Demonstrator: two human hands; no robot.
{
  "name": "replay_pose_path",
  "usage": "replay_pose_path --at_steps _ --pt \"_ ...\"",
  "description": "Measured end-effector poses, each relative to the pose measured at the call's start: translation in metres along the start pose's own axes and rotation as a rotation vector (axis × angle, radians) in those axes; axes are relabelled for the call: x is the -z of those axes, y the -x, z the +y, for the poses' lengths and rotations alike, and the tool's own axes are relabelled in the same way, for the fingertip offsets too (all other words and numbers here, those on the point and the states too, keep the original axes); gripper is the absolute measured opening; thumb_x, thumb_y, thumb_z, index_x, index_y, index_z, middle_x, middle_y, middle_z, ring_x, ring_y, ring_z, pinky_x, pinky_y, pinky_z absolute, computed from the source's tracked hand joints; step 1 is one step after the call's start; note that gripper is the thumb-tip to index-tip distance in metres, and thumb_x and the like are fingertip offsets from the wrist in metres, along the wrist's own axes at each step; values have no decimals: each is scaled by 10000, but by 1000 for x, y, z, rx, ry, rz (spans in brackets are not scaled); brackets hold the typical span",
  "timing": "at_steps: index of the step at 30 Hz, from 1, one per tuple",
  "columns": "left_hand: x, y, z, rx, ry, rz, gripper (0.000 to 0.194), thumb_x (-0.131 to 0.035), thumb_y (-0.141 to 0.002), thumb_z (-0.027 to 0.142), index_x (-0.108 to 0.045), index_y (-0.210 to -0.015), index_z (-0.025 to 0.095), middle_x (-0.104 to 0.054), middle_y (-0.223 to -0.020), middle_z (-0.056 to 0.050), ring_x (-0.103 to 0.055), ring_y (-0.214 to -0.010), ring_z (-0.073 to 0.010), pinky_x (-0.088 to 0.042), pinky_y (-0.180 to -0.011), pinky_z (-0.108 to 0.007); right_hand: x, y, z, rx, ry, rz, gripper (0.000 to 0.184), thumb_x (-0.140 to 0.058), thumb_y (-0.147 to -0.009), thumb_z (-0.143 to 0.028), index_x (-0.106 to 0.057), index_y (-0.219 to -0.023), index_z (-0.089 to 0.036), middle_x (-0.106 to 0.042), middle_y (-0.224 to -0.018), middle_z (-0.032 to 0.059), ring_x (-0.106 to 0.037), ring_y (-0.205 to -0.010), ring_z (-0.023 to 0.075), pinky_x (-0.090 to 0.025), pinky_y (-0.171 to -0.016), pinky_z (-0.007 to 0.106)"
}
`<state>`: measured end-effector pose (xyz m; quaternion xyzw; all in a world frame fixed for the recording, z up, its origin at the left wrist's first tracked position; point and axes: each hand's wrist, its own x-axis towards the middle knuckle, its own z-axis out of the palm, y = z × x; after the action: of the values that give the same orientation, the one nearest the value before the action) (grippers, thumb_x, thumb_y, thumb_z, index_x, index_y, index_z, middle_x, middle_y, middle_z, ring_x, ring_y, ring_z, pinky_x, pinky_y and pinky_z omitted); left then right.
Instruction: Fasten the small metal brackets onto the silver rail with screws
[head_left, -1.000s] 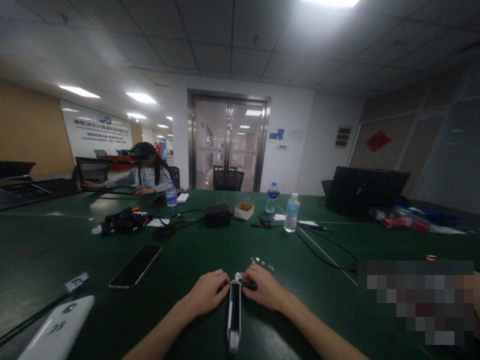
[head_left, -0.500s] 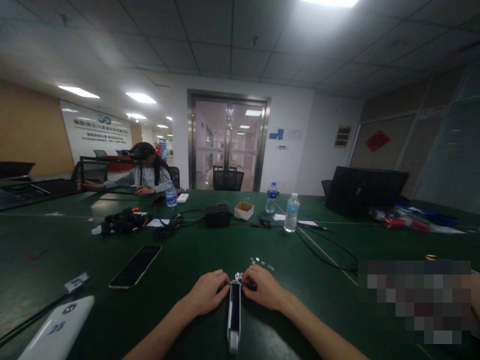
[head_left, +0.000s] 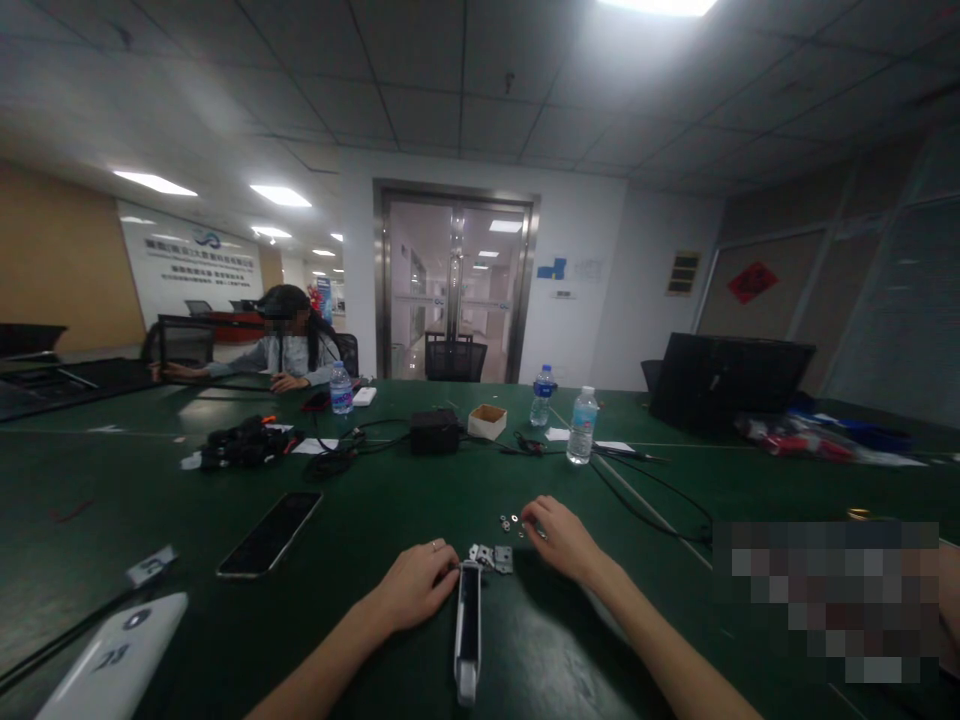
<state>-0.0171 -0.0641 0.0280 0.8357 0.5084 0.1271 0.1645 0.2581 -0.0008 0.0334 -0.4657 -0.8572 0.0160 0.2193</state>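
Observation:
A long, narrow white-edged object with a dark top [head_left: 469, 620] lies lengthwise in front of me. My left hand [head_left: 420, 580], a ring on one finger, rests on the table with curled fingers against its far left end; what they hold is hidden. Beyond that end sits a small metal hinge-like plate [head_left: 502, 558]. My right hand [head_left: 561, 538] is farther out to the right, fingers bent down and close together at several small washers [head_left: 514, 518]. Whatever its fingertips have between them is too small to make out.
A phone [head_left: 271, 535] and a white device [head_left: 120, 655] lie to the left. Farther back are a black adapter [head_left: 435, 432], a small open box [head_left: 487, 422], cables and water bottles [head_left: 582, 428]. A person [head_left: 296, 345] sits across the table; a monitor [head_left: 731, 380] stands right.
My right hand has moved from the far end of the long object outward and right to the washers, uncovering the metal plate. My left hand has stayed in place.

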Motion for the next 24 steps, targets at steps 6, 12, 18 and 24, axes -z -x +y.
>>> replay_pose_path --at_steps 6,12,18,24 --pt "3 1 3 -3 -7 -4 216 -432 -963 315 -611 -1033 215 -600 -998 -27 -583 -871 -185 -448 -753 -287 -5 1 19 -46 41 -95 202 -493 -906 -187 -656 -1024 -181 -611 -1047 94 -567 -977 211 -454 -843 304" --pt "4 2 6 16 -3 -13 210 -439 -957 318 -610 -1026 217 -599 -1009 -31 -585 -883 -193 -452 -763 -299 -13 -1 11 -19 -8 -160 233 -496 -909 -192 -680 -1052 -199 -606 -1048 93 -560 -984 213 -437 -851 317" --pt "6 2 8 13 -9 -11 205 -435 -959 306 -610 -1028 222 -597 -997 -31 -577 -879 -189 -438 -760 -291 -13 -4 8 -117 -52 -205 118 -578 -818 -196 -674 -873 -155 -631 -918 75 -568 -895 205 -429 -766 286" --pt "3 1 4 -14 -30 1 218 -429 -964 316 -610 -1024 210 -595 -982 -31 -575 -860 -192 -436 -734 -289 -4 -1 -1 -137 -75 -266 96 -594 -768 -216 -653 -804 -150 -641 -862 66 -576 -830 195 -418 -711 271"
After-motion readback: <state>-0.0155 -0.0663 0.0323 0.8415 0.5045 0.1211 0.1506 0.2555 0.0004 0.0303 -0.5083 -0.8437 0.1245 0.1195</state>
